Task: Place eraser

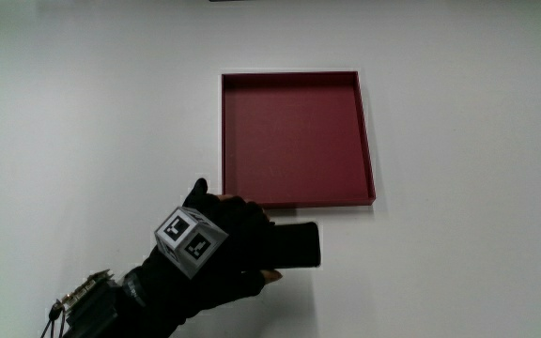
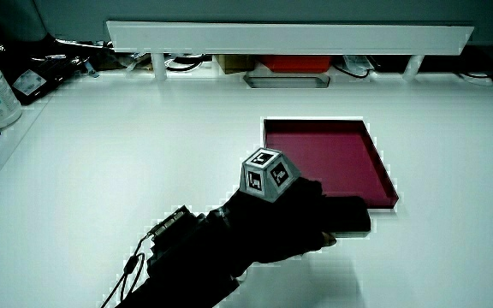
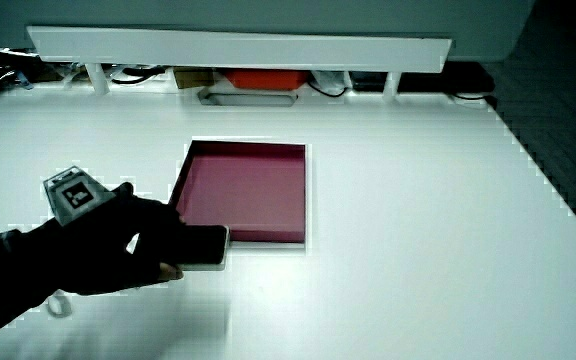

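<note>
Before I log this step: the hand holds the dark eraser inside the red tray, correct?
Not inside. The hand holds the eraser beside the red tray, just nearer the person than its rim, over the white table. The main view shows it.

A white table is seen in all views. A shallow square red tray is set flat on it, with bare tabletop all around.
</note>
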Tool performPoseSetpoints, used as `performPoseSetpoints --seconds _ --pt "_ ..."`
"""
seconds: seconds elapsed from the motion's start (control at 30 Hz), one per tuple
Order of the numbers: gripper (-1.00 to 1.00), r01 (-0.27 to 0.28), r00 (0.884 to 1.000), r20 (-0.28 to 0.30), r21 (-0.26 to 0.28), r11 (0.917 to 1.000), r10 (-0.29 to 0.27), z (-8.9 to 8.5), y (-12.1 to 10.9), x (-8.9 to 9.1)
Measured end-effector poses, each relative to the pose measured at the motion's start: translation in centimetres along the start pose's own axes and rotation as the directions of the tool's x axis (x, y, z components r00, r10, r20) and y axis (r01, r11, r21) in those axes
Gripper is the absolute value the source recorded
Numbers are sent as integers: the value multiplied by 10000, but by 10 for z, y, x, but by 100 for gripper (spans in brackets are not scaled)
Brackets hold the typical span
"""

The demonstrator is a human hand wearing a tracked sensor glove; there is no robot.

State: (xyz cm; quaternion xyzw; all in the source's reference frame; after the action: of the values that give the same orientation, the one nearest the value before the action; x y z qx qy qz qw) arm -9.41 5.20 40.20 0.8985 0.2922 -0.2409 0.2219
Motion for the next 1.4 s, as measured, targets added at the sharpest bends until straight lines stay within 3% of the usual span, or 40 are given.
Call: performPoseSetpoints --seconds 0.37,0.73,0.93,1.07,1.4 --pt "0 -208 9997 -185 -1101 9937 189 -41 -7 -5" --pt "0 -406 9990 -242 -1569 9868 372 -69 -8 -13" --pt "0 -528 9986 -36 -1571 9862 529 -68 -8 -14" --pt "-14 -611 9980 69 -1689 9837 631 -72 -9 -17" --pt "-50 -607 9981 11 -1492 9869 615 -68 -10 -15"
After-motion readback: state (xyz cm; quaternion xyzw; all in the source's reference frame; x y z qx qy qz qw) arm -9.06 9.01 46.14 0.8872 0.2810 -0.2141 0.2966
